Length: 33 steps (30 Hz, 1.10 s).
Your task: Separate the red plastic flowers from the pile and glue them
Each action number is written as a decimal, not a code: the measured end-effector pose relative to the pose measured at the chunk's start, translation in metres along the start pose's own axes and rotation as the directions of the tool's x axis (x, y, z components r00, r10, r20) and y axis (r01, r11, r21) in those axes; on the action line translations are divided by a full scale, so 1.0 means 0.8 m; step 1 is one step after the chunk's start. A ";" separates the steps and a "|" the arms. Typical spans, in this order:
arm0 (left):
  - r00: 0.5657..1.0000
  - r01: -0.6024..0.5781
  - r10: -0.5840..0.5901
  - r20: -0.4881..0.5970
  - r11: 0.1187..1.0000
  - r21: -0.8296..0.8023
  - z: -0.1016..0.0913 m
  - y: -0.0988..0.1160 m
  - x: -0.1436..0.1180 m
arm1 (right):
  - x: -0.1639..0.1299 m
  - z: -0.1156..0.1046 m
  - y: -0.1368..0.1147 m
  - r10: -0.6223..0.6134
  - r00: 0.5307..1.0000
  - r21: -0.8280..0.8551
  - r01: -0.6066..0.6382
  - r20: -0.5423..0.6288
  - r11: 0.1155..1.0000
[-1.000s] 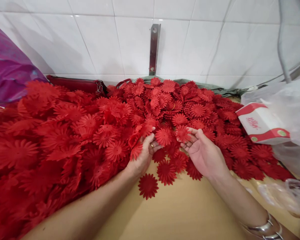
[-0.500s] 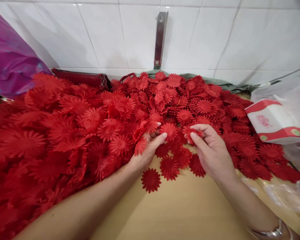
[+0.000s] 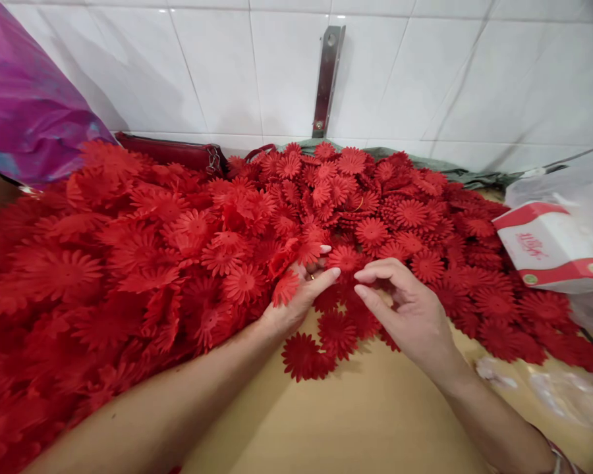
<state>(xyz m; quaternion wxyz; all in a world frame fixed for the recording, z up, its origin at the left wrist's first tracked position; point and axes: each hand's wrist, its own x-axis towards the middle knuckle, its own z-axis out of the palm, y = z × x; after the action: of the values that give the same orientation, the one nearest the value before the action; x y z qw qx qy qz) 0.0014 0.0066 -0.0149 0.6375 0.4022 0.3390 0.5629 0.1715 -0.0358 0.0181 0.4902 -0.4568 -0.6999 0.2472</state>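
1. Your left hand rests at the front edge of a great heap of red fabric daisy petals, fingers loosely curled on a small bunch of them, one folded petal piece pinched under the thumb.

2. Your right hand hovers just beside it, thumb and forefinger drawn near each other over the pile; whether anything is gripped between them cannot be told.

3. The step in hand looks like picking single flower cut-outs off the heap and gathering them in the left hand. The next pick calls for a light fingertip pinch to lift one layer only, as the pieces lie stacked and overlapping.

4. Loose cut-outs lie apart on the bare tan tabletop, just in front of your hands.

5. At right, a white-and-red carton sits in a clear plastic bag; its contents are hidden. A purple bag and a dark red purse lie against the tiled wall.
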 end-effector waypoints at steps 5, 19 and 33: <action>0.985 0.060 -0.073 0.159 0.994 0.090 0.004 0.008 -0.004 | 0.003 0.000 0.009 0.039 0.995 -0.119 -0.050 -0.094 0.992; 0.986 0.062 -0.075 0.146 0.994 0.091 0.004 0.009 -0.004 | 0.006 -0.005 0.019 0.291 0.957 0.093 -0.289 -0.009 0.953; 0.999 0.002 0.000 -0.046 0.999 0.039 -0.001 -0.006 0.001 | 0.016 -0.004 0.033 0.485 0.867 0.633 -0.310 -0.119 0.710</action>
<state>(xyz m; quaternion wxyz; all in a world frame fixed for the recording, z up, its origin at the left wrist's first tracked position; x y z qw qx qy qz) 0.0027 0.0076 -0.0195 0.6220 0.4015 0.3645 0.5649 0.1834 -0.0129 0.0043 0.6350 -0.4508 -0.3946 0.4877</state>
